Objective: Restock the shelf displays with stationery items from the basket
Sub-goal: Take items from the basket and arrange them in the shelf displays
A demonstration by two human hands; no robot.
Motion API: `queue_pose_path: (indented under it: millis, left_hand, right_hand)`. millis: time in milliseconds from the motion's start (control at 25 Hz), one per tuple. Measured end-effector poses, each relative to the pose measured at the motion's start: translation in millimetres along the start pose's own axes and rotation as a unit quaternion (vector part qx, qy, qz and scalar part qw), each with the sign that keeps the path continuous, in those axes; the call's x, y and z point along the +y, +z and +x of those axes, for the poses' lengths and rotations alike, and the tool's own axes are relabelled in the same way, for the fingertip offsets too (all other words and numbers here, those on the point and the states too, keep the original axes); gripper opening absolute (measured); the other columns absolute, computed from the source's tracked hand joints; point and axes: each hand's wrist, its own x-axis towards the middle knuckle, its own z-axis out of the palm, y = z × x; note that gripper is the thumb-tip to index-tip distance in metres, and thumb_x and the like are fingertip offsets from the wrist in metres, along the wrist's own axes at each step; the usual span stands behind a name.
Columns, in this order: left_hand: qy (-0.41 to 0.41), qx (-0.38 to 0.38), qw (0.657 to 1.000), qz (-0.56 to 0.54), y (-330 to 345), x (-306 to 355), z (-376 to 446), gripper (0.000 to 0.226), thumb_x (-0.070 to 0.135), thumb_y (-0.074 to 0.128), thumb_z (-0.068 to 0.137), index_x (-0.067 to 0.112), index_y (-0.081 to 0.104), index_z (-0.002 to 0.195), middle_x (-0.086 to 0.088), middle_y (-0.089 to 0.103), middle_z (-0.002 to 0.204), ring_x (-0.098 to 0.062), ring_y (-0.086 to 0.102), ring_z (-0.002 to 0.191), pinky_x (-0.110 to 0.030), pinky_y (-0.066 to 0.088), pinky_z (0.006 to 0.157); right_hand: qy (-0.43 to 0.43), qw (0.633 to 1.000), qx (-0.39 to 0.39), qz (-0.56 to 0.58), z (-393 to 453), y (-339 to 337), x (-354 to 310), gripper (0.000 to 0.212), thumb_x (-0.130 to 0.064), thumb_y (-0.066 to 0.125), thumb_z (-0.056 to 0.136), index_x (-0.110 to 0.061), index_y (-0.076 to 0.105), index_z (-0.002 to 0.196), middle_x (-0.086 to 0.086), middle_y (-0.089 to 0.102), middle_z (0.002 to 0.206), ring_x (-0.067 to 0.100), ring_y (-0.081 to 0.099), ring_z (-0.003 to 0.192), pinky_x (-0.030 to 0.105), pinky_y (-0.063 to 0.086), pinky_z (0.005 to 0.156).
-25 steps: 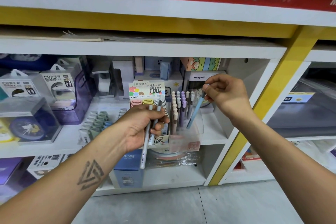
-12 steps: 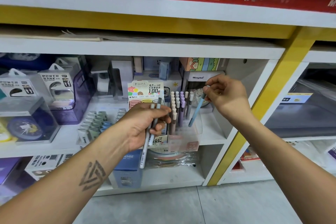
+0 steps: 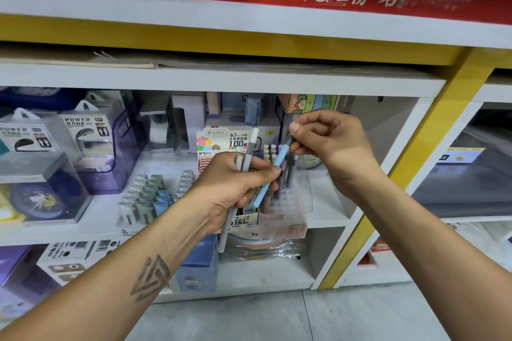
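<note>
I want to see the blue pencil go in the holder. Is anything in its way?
Yes, partly. The right hand pinches the blue pencil by its top, but its lower end passes behind the left hand, which grips other pencils in front of the clear holder. The holder's empty holes to the right look open.

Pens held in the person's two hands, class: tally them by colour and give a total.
Slim pale grey-white pens, gripped in the left hand: 2
Slim light blue pen, pinched at its top by the right hand: 1
Total: 3
</note>
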Motion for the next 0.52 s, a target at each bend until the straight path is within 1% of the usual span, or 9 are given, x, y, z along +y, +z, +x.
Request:
queue_pose_path:
  millis: [40,80,120,160,200,240,360,440,520]
  left_hand:
    - [0.003,0.009,1.000,0.002,-2.0,-0.4,1.2,0.011,0.012,0.076,0.083,0.002,0.077,0.086,-0.024,0.072,0.080,-0.007,0.037,0.035,-0.016,0.027,0.034]
    - [0.006,0.025,1.000,0.000,-4.2,-1.1,2.4,0.011,0.011,0.075,0.084,0.000,0.076,0.085,-0.023,0.072,0.078,-0.007,0.037,0.035,-0.016,0.028,0.034]
    - [0.008,0.044,0.999,-0.004,-6.4,-1.8,3.7,0.009,0.010,0.075,0.084,0.001,0.076,0.082,-0.021,0.072,0.076,-0.008,0.037,0.034,-0.016,0.029,0.034]
    - [0.008,0.064,0.998,-0.007,-8.7,-2.6,4.8,0.009,0.010,0.075,0.084,0.004,0.077,0.078,-0.019,0.072,0.074,-0.008,0.037,0.034,-0.017,0.030,0.034]
    - [0.007,0.080,0.997,-0.007,-10.6,-3.9,5.9,0.010,0.011,0.075,0.084,0.005,0.077,0.076,-0.017,0.072,0.073,-0.008,0.037,0.035,-0.018,0.030,0.035]
    - [0.006,0.090,0.996,-0.007,-11.9,-5.0,6.8,0.009,0.011,0.075,0.084,0.005,0.077,0.077,-0.017,0.072,0.073,-0.009,0.037,0.035,-0.018,0.029,0.035]
    - [0.008,0.083,0.996,0.004,-11.4,-7.4,8.1,0.007,0.011,0.074,0.086,0.005,0.077,0.086,-0.013,0.071,0.070,-0.008,0.037,0.036,-0.018,0.028,0.037]
    - [0.009,0.058,0.998,0.033,-8.0,-9.3,8.3,0.008,0.012,0.070,0.090,0.006,0.076,0.092,-0.009,0.070,0.067,-0.008,0.037,0.037,-0.018,0.026,0.037]
    - [0.001,0.038,0.997,0.067,-3.9,-11.4,8.8,0.009,0.012,0.069,0.092,0.009,0.076,0.093,-0.008,0.068,0.066,-0.009,0.038,0.038,-0.017,0.028,0.038]
  right_hand:
    - [0.002,0.999,0.006,-0.047,4.3,-1.2,6.3,0.010,-0.012,0.069,0.093,-0.002,0.071,0.092,0.010,0.073,0.071,0.020,0.068,0.064,0.028,0.056,0.059]
    - [-0.010,0.987,0.018,-0.159,9.9,-3.6,13.3,0.013,-0.016,0.067,0.095,-0.004,0.073,0.094,0.011,0.074,0.079,0.022,0.069,0.071,0.032,0.057,0.066]
    - [-0.038,0.948,0.028,-0.315,15.6,-7.2,22.6,0.013,-0.017,0.065,0.096,-0.007,0.075,0.098,0.011,0.074,0.088,0.023,0.068,0.081,0.036,0.056,0.073]
    - [-0.062,0.893,0.022,-0.445,19.1,-8.1,30.6,0.015,-0.016,0.063,0.096,-0.010,0.075,0.102,0.009,0.072,0.097,0.025,0.065,0.090,0.037,0.054,0.078]
    - [-0.077,0.851,0.002,-0.519,20.9,-7.3,38.6,0.016,-0.014,0.061,0.095,-0.012,0.075,0.104,0.009,0.069,0.103,0.027,0.062,0.097,0.037,0.052,0.080]
    - [-0.077,0.833,-0.020,-0.547,22.0,-5.1,45.4,0.018,-0.013,0.061,0.094,-0.011,0.074,0.105,0.010,0.066,0.105,0.029,0.058,0.102,0.037,0.051,0.080]
    - [-0.090,0.826,-0.029,-0.556,26.9,2.3,57.1,0.015,-0.013,0.064,0.089,-0.011,0.074,0.101,0.010,0.063,0.102,0.031,0.055,0.104,0.036,0.049,0.076]
    - [-0.100,0.832,-0.016,-0.546,31.8,5.9,60.5,0.012,-0.012,0.066,0.087,-0.013,0.074,0.096,0.007,0.061,0.098,0.029,0.055,0.100,0.036,0.049,0.075]
    - [-0.079,0.855,-0.015,-0.512,33.8,7.8,61.4,0.008,-0.013,0.067,0.087,-0.015,0.071,0.094,0.003,0.060,0.096,0.027,0.057,0.096,0.039,0.051,0.078]
